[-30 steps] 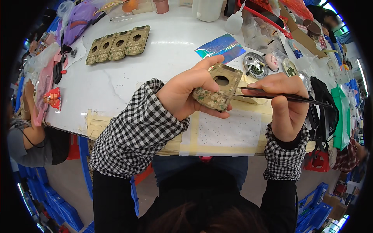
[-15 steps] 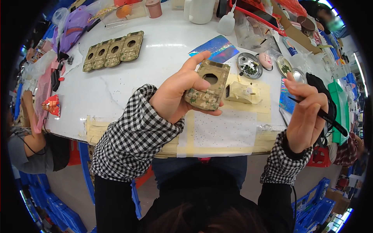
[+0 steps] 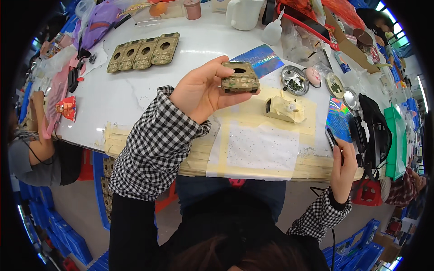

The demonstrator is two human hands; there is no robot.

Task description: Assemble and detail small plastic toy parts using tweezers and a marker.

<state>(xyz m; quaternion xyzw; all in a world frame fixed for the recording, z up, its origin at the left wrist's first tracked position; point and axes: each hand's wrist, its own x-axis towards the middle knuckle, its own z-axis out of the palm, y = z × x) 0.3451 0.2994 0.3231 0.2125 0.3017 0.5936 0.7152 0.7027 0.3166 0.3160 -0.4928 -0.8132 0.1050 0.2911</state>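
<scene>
My left hand (image 3: 199,92) grips a camouflage-painted toy tank hull (image 3: 242,82), thumb on top by the round hole and fingers underneath, tilted so one end faces me. Low at the right table edge, my right hand (image 3: 344,169) has its fingers closed around slim black tweezers (image 3: 332,137); their lower part is hidden by the fingers. Between the hands, a tape-wrapped block (image 3: 285,109) with a small peg stands on the taped table. In front of it lies a white sheet (image 3: 260,147) dotted with tiny dark specks.
Several matching hulls (image 3: 143,53) stand in a row at the far left. Round metal dishes, one a dish (image 3: 294,80) with small dark green parts, sit right of centre near a shiny blue sheet (image 3: 258,61). A white jug (image 3: 244,13), black bag (image 3: 377,131) and green tray (image 3: 395,140) stand farther out.
My left hand has raised the hull slightly away from me and tipped it. My right hand has dropped down to the table edge, the tweezers now pointing up out of its fingers.
</scene>
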